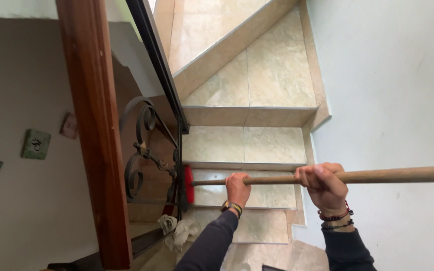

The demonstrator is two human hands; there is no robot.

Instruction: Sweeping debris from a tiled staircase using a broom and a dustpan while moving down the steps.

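While both hands grip it, the broom handle (pixel 367 175) runs level across the stairwell, from the right edge of the view to the red broom head (pixel 189 184) at the left. The left hand (pixel 237 188) is closed around the handle from above, closer to the head, knuckles up, with a watch (pixel 232 207) on the wrist. The right hand (pixel 322 186) is wrapped tight around the handle farther out, fingers curled fully over it, with dark bead bracelets (pixel 338 221) on its wrist. Both arms wear dark sleeves.

The broom head sits at the left end of a tiled step (pixel 257 193), right against the black iron railing (pixel 149 155) with its scrollwork. I cannot tell whether the bristles touch the tile. Beige tiled stairs (pixel 272 75) descend and turn below, with a triangular step at the corner. A wooden post (pixel 96 125) stands on the left, in front of the railing. A crumpled grey rag (pixel 174 228) lies at the foot of the railing, just below the broom head. A pale wall (pixel 393 90) fills the right side, and the handle crosses in front of it. Small square plaques (pixel 36 144) hang on the far left wall.
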